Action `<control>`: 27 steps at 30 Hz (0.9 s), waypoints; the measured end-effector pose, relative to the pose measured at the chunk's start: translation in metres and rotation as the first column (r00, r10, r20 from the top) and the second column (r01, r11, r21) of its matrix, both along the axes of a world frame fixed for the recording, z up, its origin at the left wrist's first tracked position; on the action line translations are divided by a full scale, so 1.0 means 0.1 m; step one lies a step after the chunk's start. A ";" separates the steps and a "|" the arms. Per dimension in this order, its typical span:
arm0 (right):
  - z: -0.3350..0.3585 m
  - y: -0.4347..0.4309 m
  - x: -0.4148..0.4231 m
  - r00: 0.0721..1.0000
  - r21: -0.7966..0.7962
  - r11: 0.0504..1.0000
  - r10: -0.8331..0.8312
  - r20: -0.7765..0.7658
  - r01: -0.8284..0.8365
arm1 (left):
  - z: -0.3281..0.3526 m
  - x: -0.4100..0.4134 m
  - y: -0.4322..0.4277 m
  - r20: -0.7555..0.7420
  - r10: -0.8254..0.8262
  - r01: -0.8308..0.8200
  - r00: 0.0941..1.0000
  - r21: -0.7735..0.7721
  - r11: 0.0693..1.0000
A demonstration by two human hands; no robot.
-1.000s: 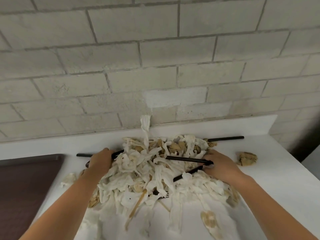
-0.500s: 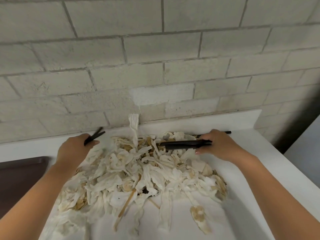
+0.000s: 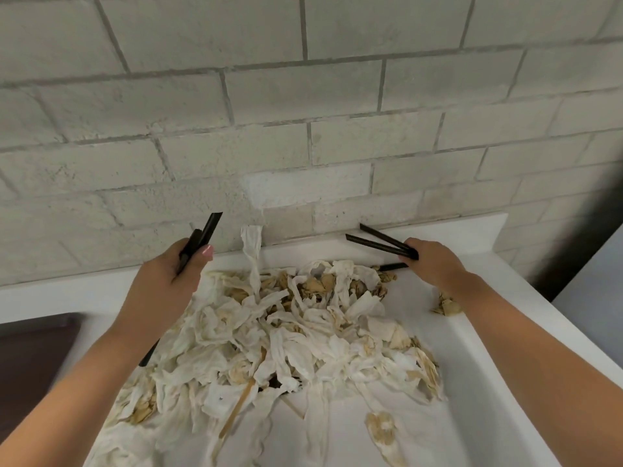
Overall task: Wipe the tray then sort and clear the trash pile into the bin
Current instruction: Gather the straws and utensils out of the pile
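Observation:
A big pile of crumpled, stained white napkins covers the white counter in front of me. My left hand is raised over the pile's left edge and grips black straws that point up and away. My right hand hovers at the pile's far right corner and grips two black straws pointing left toward the wall. Another black straw lies by the pile under that hand. A thin wooden stick lies in the pile's near part. The bin is out of view.
A dark brown tray sits at the left edge of the counter. One crumpled stained napkin lies apart to the right, under my right forearm. A block wall rises directly behind the counter. A dark gap opens past the counter's right end.
Both hands have pulled black straws out of the napkin pile and lifted them, the left hand up and left, the right hand up and toward the far right corner.

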State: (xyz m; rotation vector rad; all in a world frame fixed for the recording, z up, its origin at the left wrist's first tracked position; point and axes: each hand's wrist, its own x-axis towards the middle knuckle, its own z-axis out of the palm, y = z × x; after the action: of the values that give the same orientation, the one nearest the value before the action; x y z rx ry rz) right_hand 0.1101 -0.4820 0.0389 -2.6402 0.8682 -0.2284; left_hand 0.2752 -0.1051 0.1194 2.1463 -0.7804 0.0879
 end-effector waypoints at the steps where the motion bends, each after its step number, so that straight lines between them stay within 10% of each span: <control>1: -0.02 -0.04 0.01 1.000 -0.019 1.000 -0.020 -0.024 0.020 | 0.00 -0.02 0.00 -0.025 -0.008 0.007 1.000 -0.023 1.000; 7: -0.05 -0.21 0.00 0.996 -0.009 0.996 -0.091 -0.015 0.091 | 0.01 -0.20 -0.20 -0.195 -0.008 -0.013 0.981 -0.110 0.994; 12: -0.06 -0.29 -0.22 0.968 0.057 0.977 -0.214 0.130 0.208 | -0.07 -0.44 -1.10 0.094 -0.178 0.162 0.979 0.158 0.974; 16: -0.11 -0.35 -0.47 0.905 0.192 0.918 -0.381 0.190 0.346 | -0.44 -0.59 -2.24 0.287 -0.466 0.260 0.837 0.542 0.799; 22: -0.14 -0.22 -0.82 0.855 0.378 0.851 -0.467 0.225 0.365 | -1.07 -0.72 -3.28 0.178 -0.621 0.209 0.763 0.842 0.498; 27: -0.10 0.03 -1.00 0.824 0.491 0.815 -0.486 0.290 0.308 | -1.01 -0.72 -3.35 0.132 -0.572 0.286 0.809 0.762 0.580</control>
State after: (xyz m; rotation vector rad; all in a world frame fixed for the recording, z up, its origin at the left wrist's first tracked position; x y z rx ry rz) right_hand 0.0098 -0.4788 0.0290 -1.8797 1.1712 -0.5984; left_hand 0.2031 -0.4398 0.0182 2.6049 -1.8157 -0.1065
